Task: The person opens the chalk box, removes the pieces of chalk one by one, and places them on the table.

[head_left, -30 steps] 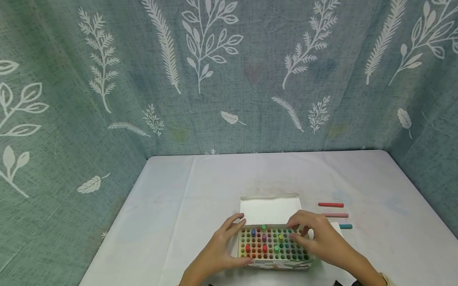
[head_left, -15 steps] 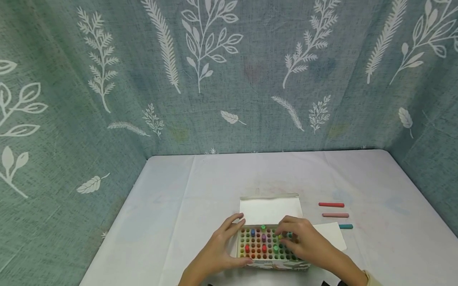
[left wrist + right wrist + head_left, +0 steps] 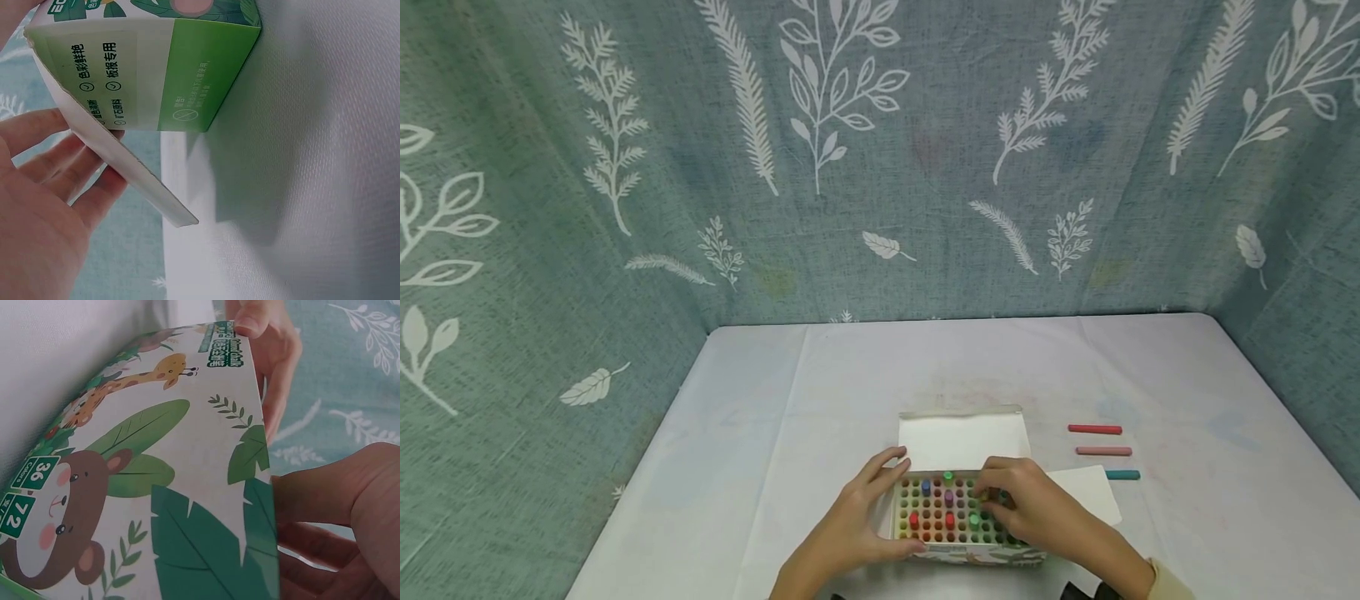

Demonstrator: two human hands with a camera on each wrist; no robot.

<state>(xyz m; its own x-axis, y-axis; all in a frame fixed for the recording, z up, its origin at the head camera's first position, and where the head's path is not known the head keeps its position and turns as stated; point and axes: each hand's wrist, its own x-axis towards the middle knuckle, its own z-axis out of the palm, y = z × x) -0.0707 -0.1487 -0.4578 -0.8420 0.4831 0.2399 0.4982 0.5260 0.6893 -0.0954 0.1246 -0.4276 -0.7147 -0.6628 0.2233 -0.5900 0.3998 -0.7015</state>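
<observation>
An open chalk box (image 3: pixel 977 553) with a grid of holes stands on the table. My left hand (image 3: pixel 853 521) grips its left end, thumb at the front and fingers at the back near the raised white lid (image 3: pixel 964 442). Over the right half of the grid, my right hand (image 3: pixel 1033 504) pinches a yellow chalk stick (image 3: pixel 984 498), mostly hidden by the fingers. Other sticks poke up from the holes: a blue one (image 3: pixel 926 487), a purple one (image 3: pixel 949 498), two red and two green. The right wrist view shows the printed front (image 3: pixel 206 456) of the box.
Right of the box lie a red chalk stick (image 3: pixel 1094 429), a pink stick (image 3: pixel 1103 451) and a teal stick (image 3: pixel 1123 475). A white flap (image 3: pixel 1086 492) sticks out at the box's right side. A patterned curtain (image 3: pixel 880 167) surrounds the white table (image 3: pixel 790 400).
My right hand has moved left from the grid's right side onto the yellow chalk stick. The box has shifted very slightly left, with my left hand still gripping it.
</observation>
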